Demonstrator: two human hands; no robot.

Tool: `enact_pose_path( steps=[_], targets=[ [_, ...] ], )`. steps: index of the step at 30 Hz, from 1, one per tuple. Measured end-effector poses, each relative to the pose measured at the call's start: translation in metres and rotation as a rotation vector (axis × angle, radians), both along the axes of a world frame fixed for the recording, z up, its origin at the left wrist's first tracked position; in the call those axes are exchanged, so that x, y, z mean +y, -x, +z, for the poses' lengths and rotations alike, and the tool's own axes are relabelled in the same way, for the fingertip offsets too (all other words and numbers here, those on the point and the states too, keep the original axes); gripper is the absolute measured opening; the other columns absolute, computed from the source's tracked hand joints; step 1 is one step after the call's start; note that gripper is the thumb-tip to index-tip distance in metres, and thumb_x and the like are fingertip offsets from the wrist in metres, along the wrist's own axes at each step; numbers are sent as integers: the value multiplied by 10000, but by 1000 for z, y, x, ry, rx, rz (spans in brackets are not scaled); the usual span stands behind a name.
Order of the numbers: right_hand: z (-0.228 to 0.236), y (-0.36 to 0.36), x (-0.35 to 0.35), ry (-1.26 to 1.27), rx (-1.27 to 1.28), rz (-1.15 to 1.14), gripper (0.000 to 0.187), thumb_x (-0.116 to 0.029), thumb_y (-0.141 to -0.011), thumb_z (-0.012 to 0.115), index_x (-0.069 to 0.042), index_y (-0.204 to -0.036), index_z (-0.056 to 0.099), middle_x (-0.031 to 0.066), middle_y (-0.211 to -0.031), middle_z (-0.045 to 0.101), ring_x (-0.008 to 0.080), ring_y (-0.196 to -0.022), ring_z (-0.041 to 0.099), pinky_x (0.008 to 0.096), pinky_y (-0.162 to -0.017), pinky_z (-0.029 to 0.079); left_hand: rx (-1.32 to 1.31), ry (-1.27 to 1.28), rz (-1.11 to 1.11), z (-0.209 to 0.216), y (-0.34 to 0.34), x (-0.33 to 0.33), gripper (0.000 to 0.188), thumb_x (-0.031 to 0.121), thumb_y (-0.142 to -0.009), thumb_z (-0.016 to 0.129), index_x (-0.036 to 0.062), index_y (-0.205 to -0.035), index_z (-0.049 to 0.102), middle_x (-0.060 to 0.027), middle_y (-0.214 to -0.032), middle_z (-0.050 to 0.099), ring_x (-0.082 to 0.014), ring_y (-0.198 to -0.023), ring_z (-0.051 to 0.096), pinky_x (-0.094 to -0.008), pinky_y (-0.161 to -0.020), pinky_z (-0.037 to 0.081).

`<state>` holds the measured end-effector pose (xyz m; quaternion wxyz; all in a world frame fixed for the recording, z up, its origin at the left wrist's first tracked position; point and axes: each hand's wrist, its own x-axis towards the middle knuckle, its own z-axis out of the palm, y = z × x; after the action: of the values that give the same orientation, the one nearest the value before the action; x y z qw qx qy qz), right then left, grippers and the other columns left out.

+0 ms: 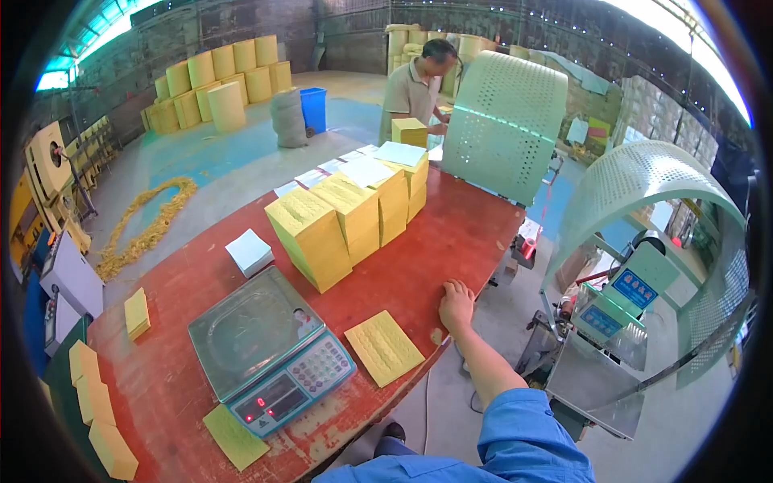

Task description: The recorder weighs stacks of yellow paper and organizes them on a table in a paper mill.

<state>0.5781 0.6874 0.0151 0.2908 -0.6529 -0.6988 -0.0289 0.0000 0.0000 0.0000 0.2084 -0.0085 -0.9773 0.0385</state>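
Note:
My right hand (457,306) rests palm down on the right edge of the red table (451,217), its fingers laid on the surface and holding nothing. My left hand is out of view. Left of my right hand lies a flat stack of yellow paper sheets (384,348) with an embossed band. Beside it stands a digital scale (266,346) with a bare metal pan and a lit display. Tall blocks of yellow paper (310,237) stand in a row beyond the scale, with white sheets (366,171) on top of some.
A small white paper stack (250,253) sits behind the scale; a yellow sheet (235,436) lies partly under it. At right stand machines with perforated green guards (507,125). A co-worker (411,97) stands at the table's far end. Yellow rolls (225,105) are piled behind.

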Motion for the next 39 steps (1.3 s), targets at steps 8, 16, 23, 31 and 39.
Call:
enact_pose_path(
  steps=[8, 16, 23, 31, 39],
  targets=[
    [0, -2, 2, -31, -32, -1, 385, -129, -812, 594, -102, -1197, 610, 58, -1334, 576, 252, -1323, 465, 445, -1106, 328, 181, 86, -94, -8, -7, 3, 442, 481, -997, 425, 96, -1093, 620, -144, -1079, 634, -368, -945, 633, -534, -743, 529],
    [-2, -1, 4, -81, -25, -16, 337, -98, -822, 578, -99, -1154, 636, 60, -1299, 605, 260, -1292, 499, 439, -1085, 352, 222, 205, -93, -11, -3, 1, 374, 441, -988, 465, 115, -1016, 646, -122, -1016, 647, -336, -907, 645, -494, -687, 539],
    [0, -2, 1, -51, -9, -5, 367, -114, -825, 573, -94, -1188, 625, 79, -1330, 590, 262, -1331, 464, 443, -1107, 331, 249, 276, -158, -1, -13, 4, 247, 312, -997, 458, 139, -975, 632, -93, -961, 622, -309, -892, 626, -480, -668, 535],
    [-4, -1, 1, -40, -23, -4, 355, -109, -825, 566, -101, -1175, 624, 65, -1321, 598, 260, -1316, 479, 438, -1099, 339, 188, 277, -61, -8, -7, 1, 303, 373, -1007, 422, 160, -1026, 637, -90, -1021, 620, -314, -918, 620, -492, -687, 537],
    [-5, -5, 2, -90, -19, 14, 356, -102, -799, 569, -115, -1148, 640, 72, -1285, 620, 262, -1283, 511, 450, -1076, 364, 129, 215, -7, -8, -2, 4, 373, 407, -979, 507, 91, -1150, 609, -140, -1074, 646, -325, -929, 650, -471, -732, 546]
  ],
)
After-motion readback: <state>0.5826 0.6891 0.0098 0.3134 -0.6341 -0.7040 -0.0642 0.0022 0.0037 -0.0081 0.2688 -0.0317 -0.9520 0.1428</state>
